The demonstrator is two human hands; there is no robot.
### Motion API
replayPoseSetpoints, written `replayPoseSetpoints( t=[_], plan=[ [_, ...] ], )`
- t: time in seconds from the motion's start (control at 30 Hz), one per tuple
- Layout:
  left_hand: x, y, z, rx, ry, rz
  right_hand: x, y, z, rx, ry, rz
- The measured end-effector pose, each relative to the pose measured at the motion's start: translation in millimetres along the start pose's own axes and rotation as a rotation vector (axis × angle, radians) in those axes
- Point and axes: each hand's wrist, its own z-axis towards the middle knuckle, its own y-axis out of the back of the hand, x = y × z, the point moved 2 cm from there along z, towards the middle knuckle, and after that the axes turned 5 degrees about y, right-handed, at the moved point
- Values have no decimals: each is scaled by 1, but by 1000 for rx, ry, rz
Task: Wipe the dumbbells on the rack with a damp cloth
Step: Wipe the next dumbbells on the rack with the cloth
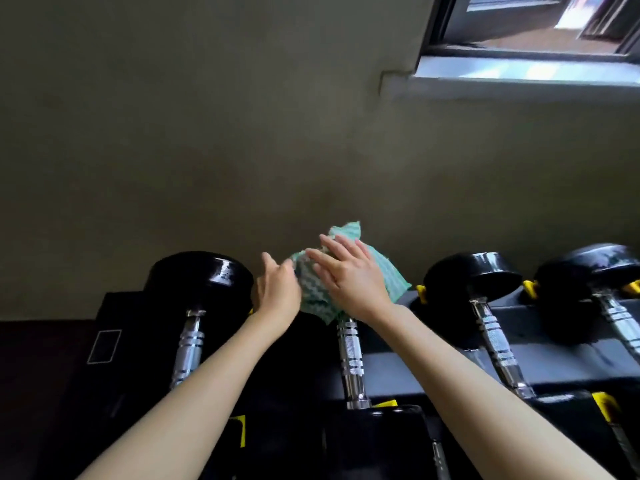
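A green and white patterned cloth (381, 271) is draped over the far head of the second dumbbell, whose chrome handle (350, 355) shows below it. My right hand (349, 275) lies flat on the cloth with straight fingers, pressing it onto the head. My left hand (278, 289) touches the cloth's left side, fingers mostly hidden behind the hand. Black dumbbells sit on the rack: one at the left (201, 275), two at the right (474, 271) (592, 265).
The dark rack (540, 355) has yellow cradle tabs (420, 293). A plain wall rises right behind the dumbbells. A window ledge (519, 76) juts out at the upper right. A black panel (110, 327) stands at the left end.
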Motion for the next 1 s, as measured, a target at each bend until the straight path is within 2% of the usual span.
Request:
replayPoseSetpoints(
  t=[0.03,0.1,0.17,0.23,0.3,0.4,0.5,0.57,0.67,0.73,0.77,0.8,0.9,0.97,1.0],
  plan=[
    [6,-3,0,64,89,-10,1,-1,2,39,63,-24],
    [9,-8,4,176,110,64,-2,3,4,62,95,-4],
    [5,-9,8,246,69,73,-10,7,6,77,3,33],
    [-1,-8,7,315,5,44,-17,12,10,96,-170,74],
    [-4,-9,0,330,-40,39,-17,18,9,98,-234,89],
    [1,-8,-19,281,-30,24,-14,22,1,80,-229,202],
    [2,-1,-35,245,-30,21,-17,22,-19,-31,-183,400],
    [3,1,-46,259,-59,45,-20,17,-38,-165,-103,393],
    [4,-13,-62,421,-136,16,-20,8,-70,-407,-58,311],
    [3,-28,-70,557,-140,-46,-22,2,-90,-451,-79,278],
    [2,-34,-71,588,-132,-60,-27,-5,-98,-385,-132,308],
    [0,-37,-71,609,-129,-74,-31,-11,-104,-248,-204,385],
    [2,-39,-78,668,-130,-151,-35,-22,-117,244,-434,768],
    [14,-37,-87,722,-137,-177,-36,-16,-121,470,-468,861],
    [22,-35,-95,767,-126,-165,-34,-10,-123,574,-445,814]
  ],
)
